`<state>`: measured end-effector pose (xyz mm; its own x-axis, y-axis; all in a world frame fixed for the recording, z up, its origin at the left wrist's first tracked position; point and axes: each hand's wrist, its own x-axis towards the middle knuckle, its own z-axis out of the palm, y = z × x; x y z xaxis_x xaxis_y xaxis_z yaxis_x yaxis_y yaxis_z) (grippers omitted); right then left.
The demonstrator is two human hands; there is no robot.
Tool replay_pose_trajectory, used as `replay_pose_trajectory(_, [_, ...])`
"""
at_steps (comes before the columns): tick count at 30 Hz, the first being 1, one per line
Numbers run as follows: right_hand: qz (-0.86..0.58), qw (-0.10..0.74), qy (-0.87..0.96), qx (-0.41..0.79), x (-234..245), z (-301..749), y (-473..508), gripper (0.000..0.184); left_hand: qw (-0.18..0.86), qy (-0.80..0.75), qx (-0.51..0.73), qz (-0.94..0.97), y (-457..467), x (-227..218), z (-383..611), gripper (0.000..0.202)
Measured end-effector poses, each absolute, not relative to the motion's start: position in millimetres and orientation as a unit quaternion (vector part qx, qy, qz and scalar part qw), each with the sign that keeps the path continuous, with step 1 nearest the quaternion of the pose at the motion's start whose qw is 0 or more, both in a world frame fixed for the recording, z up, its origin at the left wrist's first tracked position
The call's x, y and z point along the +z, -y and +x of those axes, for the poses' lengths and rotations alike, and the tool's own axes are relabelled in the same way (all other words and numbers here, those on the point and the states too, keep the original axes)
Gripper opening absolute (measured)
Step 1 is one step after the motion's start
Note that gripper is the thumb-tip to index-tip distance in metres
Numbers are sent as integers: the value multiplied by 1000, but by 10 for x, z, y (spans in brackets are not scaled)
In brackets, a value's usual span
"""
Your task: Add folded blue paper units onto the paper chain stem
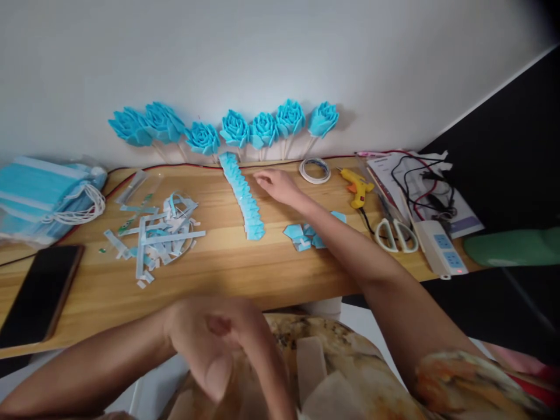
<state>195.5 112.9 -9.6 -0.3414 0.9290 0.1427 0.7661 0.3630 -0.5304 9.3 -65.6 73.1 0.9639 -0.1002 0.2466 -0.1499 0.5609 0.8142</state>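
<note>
My right hand (279, 184) reaches across the table, palm down, with its fingers curled together. Its fingertips are just right of a strip of overlapping folded light-blue pieces (245, 198) and apart from it. Anything inside those fingers is hidden. Under my right forearm lie several loose blue folded pieces (298, 236), partly covered. My left hand (219, 332) hangs near the front edge, over my lap, thumb and forefinger apart and pointing down, with nothing visible between them. Several blue fabric-like roses (235, 128) on thin sticks lean on the wall behind the strip.
On the left are blue face masks (44, 186), a phone (41, 291) and a heap of cut scraps (164, 239). To the right are a tape roll (315, 170), a yellow glue gun (356, 186), scissors (396, 236), a power strip (441, 248) and a green bottle (511, 246).
</note>
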Motion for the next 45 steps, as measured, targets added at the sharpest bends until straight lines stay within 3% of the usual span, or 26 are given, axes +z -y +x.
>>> replay_pose_trajectory(4, [-578,209,768,180,-112,1657,-1476,30,888,95,99,439,609,607,31,64])
replay_pose_trajectory(10, [-616,184,737,209,-158,1403,-1809,37,884,20,186,427,700,502,-93,52])
replay_pose_trajectory(21, [-573,287,710,292,-307,1314,-1839,23,847,-133,277,433,623,492,-250,37])
replay_pose_trajectory(27, [-450,402,697,389,-167,1498,-1365,24,606,-406,351,587,363,523,-286,28])
replay_pose_trajectory(30, [-424,447,675,407,79,1627,-1113,22,451,-473,460,601,161,456,-275,26])
replay_pose_trajectory(33, [-421,475,665,394,319,1728,-924,20,384,-486,527,582,-85,409,-219,38])
replay_pose_trajectory(37, [-419,505,655,375,448,1797,-808,19,395,-460,562,563,-387,452,-65,48])
replay_pose_trajectory(45, [-406,505,680,343,443,1935,-839,25,452,-400,617,505,-688,462,199,24])
